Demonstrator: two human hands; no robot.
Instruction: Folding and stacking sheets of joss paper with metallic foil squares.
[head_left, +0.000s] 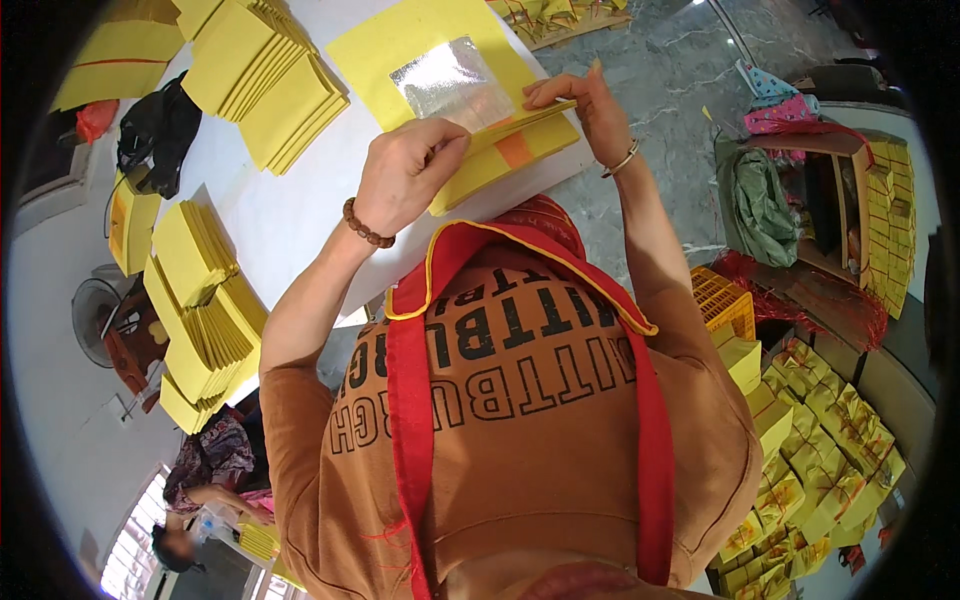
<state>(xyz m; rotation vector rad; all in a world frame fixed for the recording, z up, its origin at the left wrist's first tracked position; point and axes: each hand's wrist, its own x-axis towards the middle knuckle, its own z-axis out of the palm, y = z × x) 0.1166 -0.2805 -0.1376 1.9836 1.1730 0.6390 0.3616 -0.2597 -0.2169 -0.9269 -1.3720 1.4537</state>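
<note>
A yellow paper sheet (365,60) with a square of silver foil (450,80) lies on the white table (300,215) in front of me. Its near part is raised in a fold, and an orange patch (515,152) shows on the yellow paper below it. My left hand (412,170) is closed at the fold's left end, its fingertips pinched on the paper. At the right end, my right hand (592,112) grips the folded edge between curled fingers and a thumb that is mostly hidden.
Folded yellow paper stacks (295,110) stand on the table's left, with more stacks (195,310) nearer me. Beyond them lies a black bag (160,130). To my right are a yellow crate (725,300), tied yellow bundles (830,450) and a green sack (765,205). Another person (215,465) sits at the lower left.
</note>
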